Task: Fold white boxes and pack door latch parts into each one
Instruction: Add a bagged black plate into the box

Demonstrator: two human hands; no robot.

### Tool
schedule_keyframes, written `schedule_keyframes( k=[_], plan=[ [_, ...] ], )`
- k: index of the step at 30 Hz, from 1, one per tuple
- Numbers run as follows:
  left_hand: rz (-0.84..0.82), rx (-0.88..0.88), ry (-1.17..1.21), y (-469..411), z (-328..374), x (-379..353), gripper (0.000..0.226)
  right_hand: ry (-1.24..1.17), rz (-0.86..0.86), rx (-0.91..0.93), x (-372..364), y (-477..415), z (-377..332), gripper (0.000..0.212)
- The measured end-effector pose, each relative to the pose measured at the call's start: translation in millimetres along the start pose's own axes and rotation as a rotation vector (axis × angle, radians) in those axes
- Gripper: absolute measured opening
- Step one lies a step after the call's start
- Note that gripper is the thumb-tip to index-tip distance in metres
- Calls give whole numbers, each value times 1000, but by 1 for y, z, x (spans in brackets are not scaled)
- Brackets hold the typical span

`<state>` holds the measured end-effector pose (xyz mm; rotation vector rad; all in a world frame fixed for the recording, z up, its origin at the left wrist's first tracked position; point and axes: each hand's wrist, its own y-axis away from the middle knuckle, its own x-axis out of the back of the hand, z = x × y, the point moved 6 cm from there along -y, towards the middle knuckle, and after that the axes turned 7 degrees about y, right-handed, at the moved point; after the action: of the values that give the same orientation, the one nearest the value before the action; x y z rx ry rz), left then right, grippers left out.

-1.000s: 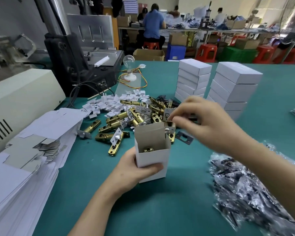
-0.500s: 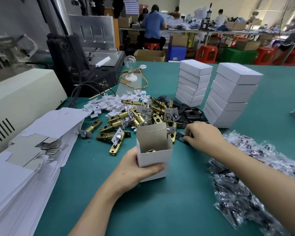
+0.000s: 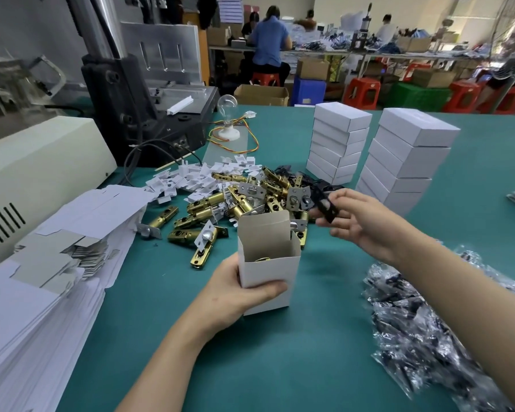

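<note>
R of box, 1 heap of plastic bags (image 3: 428, 346). L hand (image 3: 238, 292) grips 1 open white box (image 3: 268, 269), upright on green table (image 3: 280, 367). Just up-R of box, R hand (image 3: 369, 224) pinches 1 black plate (image 3: 327, 207). Behind box: latch pile (image 3: 238, 200), then 2 stacks of shut boxes (image 3: 336, 144).

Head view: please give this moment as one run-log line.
left hand: grips open white box, upright | right hand: pinches black plate, right of box top | inside box: brass part
</note>
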<state>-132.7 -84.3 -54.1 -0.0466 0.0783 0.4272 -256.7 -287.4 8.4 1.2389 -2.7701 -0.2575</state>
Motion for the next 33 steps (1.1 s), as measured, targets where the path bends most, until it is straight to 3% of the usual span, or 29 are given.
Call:
schedule_keyframes(
  k=[2, 5, 11, 14, 21, 24, 29, 33],
  plan=[
    [36, 8, 36, 0, -1, 1, 45, -269, -62, -62, -8, 9, -5, 5],
    [117, 7, 89, 0, -1, 6, 56, -429, -123, -139, -19, 23, -8, 25],
    [122, -14, 30, -1, 1, 6, 58, -223, -143, -44, -38, 33, -16, 40],
    [113, -23, 32, -1, 0, 5, 58, -139, -176, -23, -45, 36, -18, 37],
    [96, -26, 41, -2, -1, 6, 60, -122, -404, 55, -54, 48, -36, 45],
    [89, -33, 27, -2, -1, 5, 59, 18, -398, 156, -56, 52, -46, 49],
    [85, -88, -70, 3, 1, 6, 56, 279, -230, 340, -60, 55, -58, 19],
    [77, -133, -149, 5, 4, 4, 58, 726, -131, 508, -59, 60, -66, 33]
  ],
)
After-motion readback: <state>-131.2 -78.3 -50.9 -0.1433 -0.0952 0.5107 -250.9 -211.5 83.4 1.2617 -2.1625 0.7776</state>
